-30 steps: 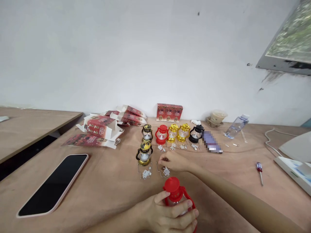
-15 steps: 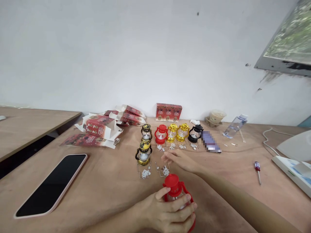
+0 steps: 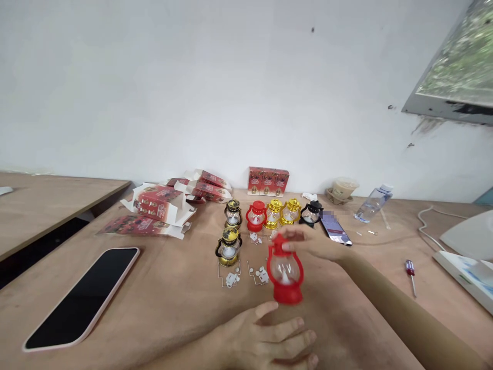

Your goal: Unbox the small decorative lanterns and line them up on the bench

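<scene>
A red lantern with a clear globe (image 3: pixel 285 272) hangs a little tilted from my right hand (image 3: pixel 308 242), whose fingers are closed on its top. Just below the lantern, my left hand (image 3: pixel 273 334) has its fingers spread and holds nothing. Small white parts and bent wires (image 3: pixel 263 275) lie to the left of the held lantern. A black-and-gold lantern (image 3: pixel 228 247) stands near them, with more white parts (image 3: pixel 231 279) in front of it. Behind is a row of standing lanterns, among them a red one (image 3: pixel 256 216), a gold one (image 3: pixel 289 211) and a black one (image 3: pixel 311 213).
Opened red boxes (image 3: pixel 156 205) lie at the back left, and closed red boxes (image 3: pixel 267 182) stand by the wall. A large phone (image 3: pixel 82 295) lies at left. At right are another phone (image 3: pixel 335 227), a bottle (image 3: pixel 373 204), a cup (image 3: pixel 342 189) and a screwdriver (image 3: pixel 411 276).
My left hand has let go of the red lantern and opened. My right hand has taken the lantern by its top, and the lantern is now higher and farther from me.
</scene>
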The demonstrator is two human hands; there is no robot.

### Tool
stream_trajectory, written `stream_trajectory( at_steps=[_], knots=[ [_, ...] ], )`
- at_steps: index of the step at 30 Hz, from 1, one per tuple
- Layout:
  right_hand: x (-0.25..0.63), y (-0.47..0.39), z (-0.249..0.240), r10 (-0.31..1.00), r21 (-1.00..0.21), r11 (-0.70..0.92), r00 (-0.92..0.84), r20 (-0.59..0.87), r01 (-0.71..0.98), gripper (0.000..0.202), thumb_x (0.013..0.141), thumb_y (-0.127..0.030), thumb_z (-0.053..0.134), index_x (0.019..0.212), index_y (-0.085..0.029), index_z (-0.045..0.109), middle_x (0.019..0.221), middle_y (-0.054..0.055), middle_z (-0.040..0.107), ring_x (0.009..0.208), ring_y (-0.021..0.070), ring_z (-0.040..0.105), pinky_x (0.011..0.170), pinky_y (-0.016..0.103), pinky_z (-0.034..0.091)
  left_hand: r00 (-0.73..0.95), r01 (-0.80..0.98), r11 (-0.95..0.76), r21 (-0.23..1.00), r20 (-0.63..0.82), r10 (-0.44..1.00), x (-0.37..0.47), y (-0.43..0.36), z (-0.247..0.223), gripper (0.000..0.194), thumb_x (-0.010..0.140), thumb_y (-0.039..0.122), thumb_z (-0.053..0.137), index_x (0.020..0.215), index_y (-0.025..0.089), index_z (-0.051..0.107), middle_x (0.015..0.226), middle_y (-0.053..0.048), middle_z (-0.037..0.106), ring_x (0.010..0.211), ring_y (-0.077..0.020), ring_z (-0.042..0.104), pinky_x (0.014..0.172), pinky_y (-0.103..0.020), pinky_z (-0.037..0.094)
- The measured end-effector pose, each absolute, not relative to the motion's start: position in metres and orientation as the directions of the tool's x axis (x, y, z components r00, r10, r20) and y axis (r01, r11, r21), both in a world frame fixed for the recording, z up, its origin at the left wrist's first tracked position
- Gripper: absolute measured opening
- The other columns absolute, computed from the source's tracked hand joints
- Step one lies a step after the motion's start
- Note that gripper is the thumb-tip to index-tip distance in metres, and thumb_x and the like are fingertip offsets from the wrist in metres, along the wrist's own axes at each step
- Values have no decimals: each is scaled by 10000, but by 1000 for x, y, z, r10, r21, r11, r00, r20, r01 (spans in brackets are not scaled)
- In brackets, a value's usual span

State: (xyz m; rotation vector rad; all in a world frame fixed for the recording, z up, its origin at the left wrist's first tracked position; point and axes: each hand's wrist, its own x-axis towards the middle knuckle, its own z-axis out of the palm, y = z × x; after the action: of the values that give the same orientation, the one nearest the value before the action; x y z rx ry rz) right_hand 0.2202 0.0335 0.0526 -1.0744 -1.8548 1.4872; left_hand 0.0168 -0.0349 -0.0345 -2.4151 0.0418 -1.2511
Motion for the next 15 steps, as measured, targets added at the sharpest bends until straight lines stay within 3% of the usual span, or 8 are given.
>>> stream_trajectory(
  at_steps=[2,5,9,15],
  knots=[
    [221,52,51,919,-968,116,-394,19,223,296,741,-411,679,938,-199,619,967,31,651,910,171,595,823,323,456,641,118,-939,-324,747,-177,17,-34,-36,153,813,253,590,951,239,655,958,30,654,860,-101,548,762,-276,426],
    [212,74,42,956,-977,113,-288,57,183,333,709,-446,687,922,-204,604,961,28,640,901,178,587,820,332,452,694,103,-968,-230,713,-96,18,-32,-36,131,778,142,600,899,184,629,692,29,581,600,-88,452,561,-247,345],
    [192,89,24,945,-975,138,-317,78,172,320,704,-447,672,884,-202,573,936,23,627,877,179,579,814,346,451,715,83,-974,-212,694,-90,19,-30,-38,97,794,140,582,887,170,587,648,30,530,566,-95,399,531,-254,288],
    [181,97,8,909,-933,291,-364,200,213,231,752,-359,612,916,-202,565,1030,34,603,1024,194,538,951,376,386,747,94,-975,-202,661,-65,17,-31,-41,27,821,169,557,845,178,549,616,38,472,569,-101,378,541,-261,259]
  ],
)
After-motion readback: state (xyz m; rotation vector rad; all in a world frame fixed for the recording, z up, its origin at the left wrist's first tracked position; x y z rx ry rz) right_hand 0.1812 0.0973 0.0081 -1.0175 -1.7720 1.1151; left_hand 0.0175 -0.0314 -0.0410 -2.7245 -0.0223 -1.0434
